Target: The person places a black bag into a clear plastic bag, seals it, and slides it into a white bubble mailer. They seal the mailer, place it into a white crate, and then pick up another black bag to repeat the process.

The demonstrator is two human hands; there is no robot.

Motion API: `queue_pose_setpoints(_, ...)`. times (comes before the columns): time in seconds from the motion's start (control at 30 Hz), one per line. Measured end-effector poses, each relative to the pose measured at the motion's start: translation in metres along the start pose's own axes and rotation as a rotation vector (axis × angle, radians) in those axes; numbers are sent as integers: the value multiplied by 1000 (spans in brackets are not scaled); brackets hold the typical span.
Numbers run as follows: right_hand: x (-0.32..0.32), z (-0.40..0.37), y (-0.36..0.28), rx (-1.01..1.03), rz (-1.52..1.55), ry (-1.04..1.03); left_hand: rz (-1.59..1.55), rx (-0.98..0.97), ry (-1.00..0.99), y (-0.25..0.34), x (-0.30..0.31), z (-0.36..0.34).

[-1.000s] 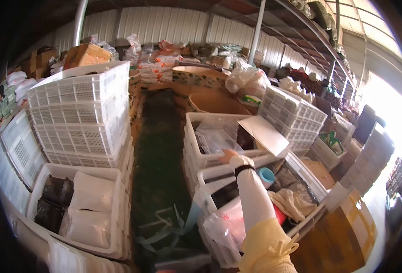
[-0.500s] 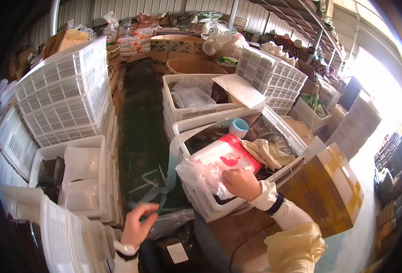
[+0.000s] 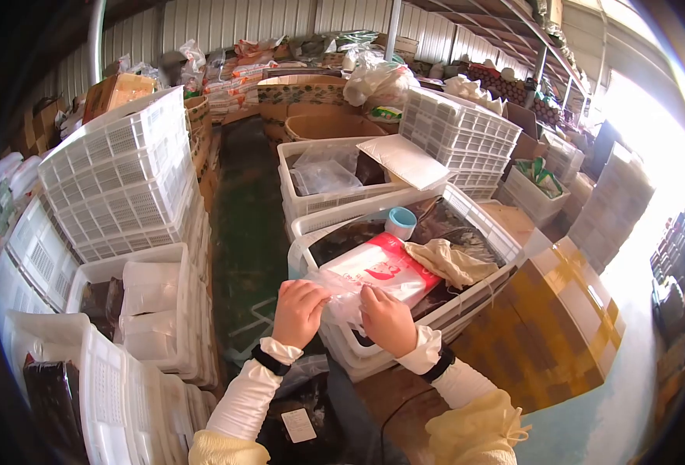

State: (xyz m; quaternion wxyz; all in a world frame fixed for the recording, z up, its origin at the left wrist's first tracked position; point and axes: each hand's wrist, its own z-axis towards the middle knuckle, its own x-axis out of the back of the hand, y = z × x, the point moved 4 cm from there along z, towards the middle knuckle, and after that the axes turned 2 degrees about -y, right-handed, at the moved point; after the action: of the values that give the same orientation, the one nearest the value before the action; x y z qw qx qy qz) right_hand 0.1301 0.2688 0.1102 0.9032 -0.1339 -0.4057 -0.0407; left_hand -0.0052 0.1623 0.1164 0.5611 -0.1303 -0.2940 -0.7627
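Observation:
My left hand [image 3: 300,311] and my right hand [image 3: 387,318] are both closed on the loose clear end of a plastic bag [image 3: 341,293]. Red and white print covers the flat stack of bags [image 3: 385,267] behind my fingers, which lies on a white plastic crate [image 3: 334,341]. A light blue roll of tape or cup-like thing [image 3: 400,222] stands at the stack's far edge. Beside it, to the right, is a crumpled beige cloth glove [image 3: 452,262]. Dark plastic film [image 3: 429,217] lies under these things.
Stacked white crates [image 3: 118,167] rise at the left, and a lower one holds clear-wrapped packs [image 3: 147,310]. A taped cardboard box [image 3: 544,318] stands right of my crate. Near my lap lies a dark bag with a white label [image 3: 298,425].
My left hand has moved up and right from low beside the crate and now grips the clear bag end. My right hand stays on the bag, slightly lower and further left.

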Motion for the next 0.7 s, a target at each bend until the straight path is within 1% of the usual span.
queue_pose_setpoints(0.07,-9,-3,12,-25,-51,30,-35,-32,99,14,17,8)
queue_pose_setpoints(0.1,-9,-4,15,-71,-73,6,-45,-42,143,19,28,11)
queue_pose_setpoints(0.13,-8,-5,19,-119,-95,-19,-85,36,207,22,40,12)
queue_pose_setpoints(0.2,-9,-7,27,-194,-134,-73,-181,103,360,20,66,13)
queue_pose_setpoints(0.23,-11,-9,31,-219,-153,-104,-194,123,461,19,81,11)
queue_pose_setpoints(0.27,-13,-10,35,-241,-173,-135,-384,207,640,16,95,8)
queue_pose_setpoints(0.3,-15,-12,38,-265,-155,-160,-314,254,763,17,117,8)
queue_pose_setpoints(0.33,-11,-12,35,-292,-110,-147,-93,273,848,8,140,3)
queue_pose_setpoints(0.37,-6,-11,30,-316,-63,-134,-197,335,897,-1,157,-3)
queue_pose_setpoints(0.4,-5,-10,27,-338,-13,-123,-75,319,891,-1,175,-6)
queue_pose_setpoints(0.43,-2,-7,19,-171,84,64,-22,340,893,-2,185,-7)
queue_pose_setpoints(0.47,-3,-7,7,-87,164,61,35,359,898,-3,194,-8)
queue_pose_setpoints(0.53,8,-9,-33,85,331,49,98,302,861,-7,196,-12)
queue_pose_setpoints(0.57,10,-9,-57,122,521,-14,94,295,855,-8,196,-14)
queue_pose_setpoints(0.6,6,-9,-79,156,711,-79,82,376,838,-7,195,-18)
queue_pose_setpoints(0.63,-5,-10,-93,142,778,-117,-29,419,860,-12,194,-24)
queue_pose_setpoints(0.67,-21,-10,-99,24,905,-99,-144,460,880,-17,194,-29)
queue_pose_setpoints(0.7,-42,-9,-101,-94,1026,-81,-192,604,900,-13,195,-31)
